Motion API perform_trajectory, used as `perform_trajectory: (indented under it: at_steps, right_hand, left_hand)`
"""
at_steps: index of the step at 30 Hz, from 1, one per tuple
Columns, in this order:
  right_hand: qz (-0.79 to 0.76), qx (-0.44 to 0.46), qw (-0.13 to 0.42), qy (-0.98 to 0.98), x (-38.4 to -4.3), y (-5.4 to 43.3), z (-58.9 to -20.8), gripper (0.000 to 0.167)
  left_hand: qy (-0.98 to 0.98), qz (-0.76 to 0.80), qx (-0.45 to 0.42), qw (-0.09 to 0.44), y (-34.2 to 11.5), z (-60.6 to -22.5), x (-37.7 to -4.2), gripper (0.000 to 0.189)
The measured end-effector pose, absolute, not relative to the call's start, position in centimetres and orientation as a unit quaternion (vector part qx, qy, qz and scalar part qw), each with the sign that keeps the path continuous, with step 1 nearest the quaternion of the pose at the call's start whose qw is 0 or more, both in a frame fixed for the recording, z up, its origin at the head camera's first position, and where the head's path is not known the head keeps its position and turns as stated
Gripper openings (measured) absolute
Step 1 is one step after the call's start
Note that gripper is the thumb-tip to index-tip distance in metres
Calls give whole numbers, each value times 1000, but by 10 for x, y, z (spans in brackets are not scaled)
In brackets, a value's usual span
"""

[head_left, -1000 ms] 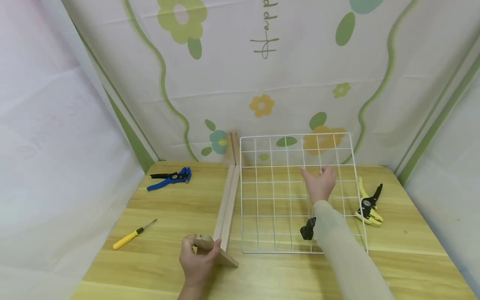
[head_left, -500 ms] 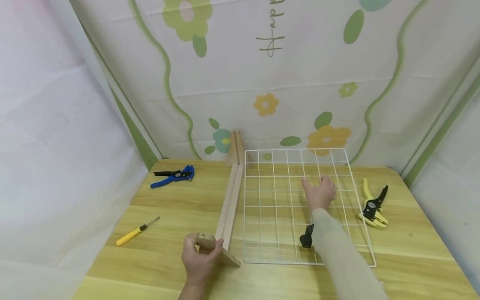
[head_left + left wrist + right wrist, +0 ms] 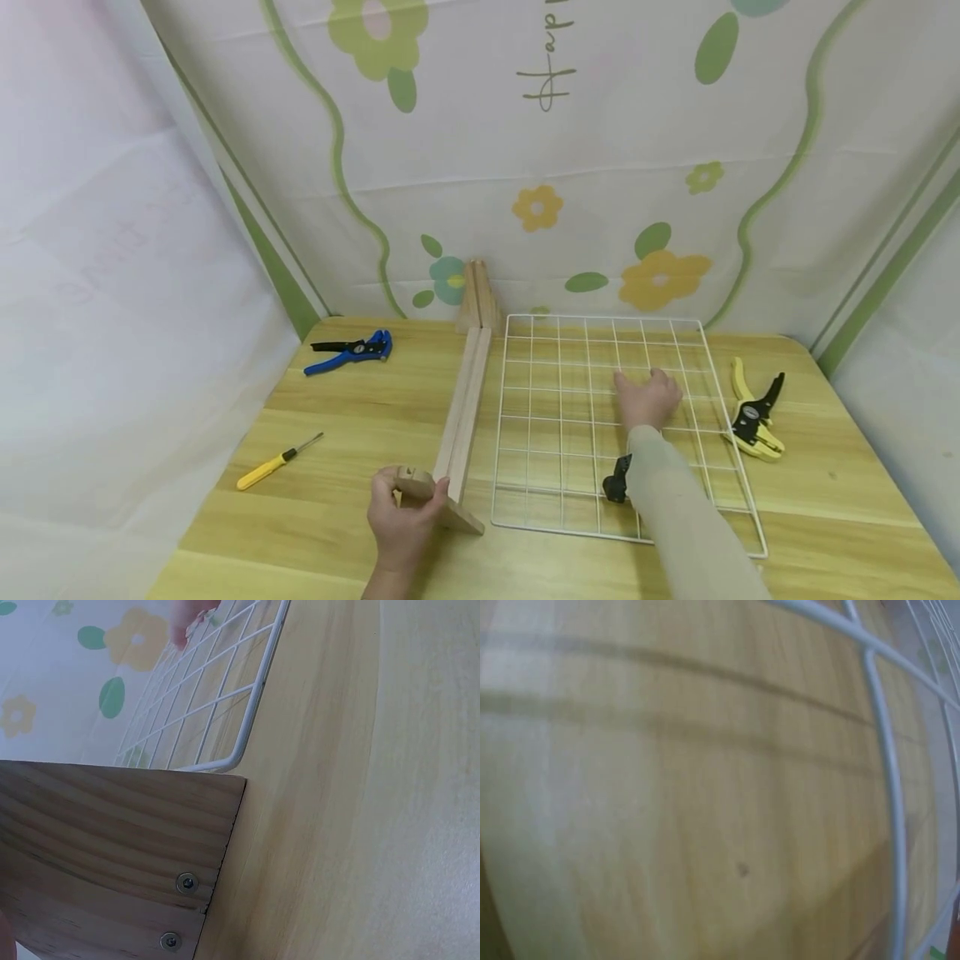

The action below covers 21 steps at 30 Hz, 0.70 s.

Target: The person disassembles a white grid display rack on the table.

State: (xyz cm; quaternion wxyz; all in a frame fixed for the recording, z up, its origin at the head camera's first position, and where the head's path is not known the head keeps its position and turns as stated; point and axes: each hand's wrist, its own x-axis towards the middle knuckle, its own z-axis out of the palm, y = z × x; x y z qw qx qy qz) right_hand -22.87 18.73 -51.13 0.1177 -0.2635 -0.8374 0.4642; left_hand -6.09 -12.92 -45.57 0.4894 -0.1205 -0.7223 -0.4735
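A wooden stand (image 3: 461, 417) runs front to back along the middle of the table, with a grooved rail and a tapered end board at each end. My left hand (image 3: 401, 521) grips the near end board (image 3: 465, 518) at its top; in the left wrist view that board (image 3: 105, 847) shows two screw heads. A white wire grid panel (image 3: 600, 317) is right of the stand, tilted low over the table. My right hand (image 3: 648, 402) holds it by the wires near its middle. The right wrist view shows wires (image 3: 893, 795) and their shadows on the wood.
Blue-and-black pliers-like wire strippers (image 3: 352, 351) lie at the back left, a yellow-handled screwdriver (image 3: 277, 462) nearer on the left. Yellow-and-black wire strippers (image 3: 753, 417) lie at the grid's right edge. A flowered cloth (image 3: 450, 150) hangs behind the table.
The wire grid has tipped down from a more raised slant toward the table, its near edge coming closer to me, with my right hand lowering along with it. My left hand keeps its grip.
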Motion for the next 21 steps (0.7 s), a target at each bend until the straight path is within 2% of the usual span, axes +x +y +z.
perform_trajectory:
  at_steps: [6,12,21]
  right_hand:
    - [466,-268,115,-835,-228,187,-514,72]
    - [442,-277,112,-846,-227,186,-518,70]
    - [435,-277,111,-850,-229,184,-527,69]
  left_hand:
    - [-731,-482,-92,474,-126,-454,-57,41]
    - [-740,-484,-89,458,-125,-453,-56,43]
    - [-744,-473,-95,462,-125,-457,-57,41]
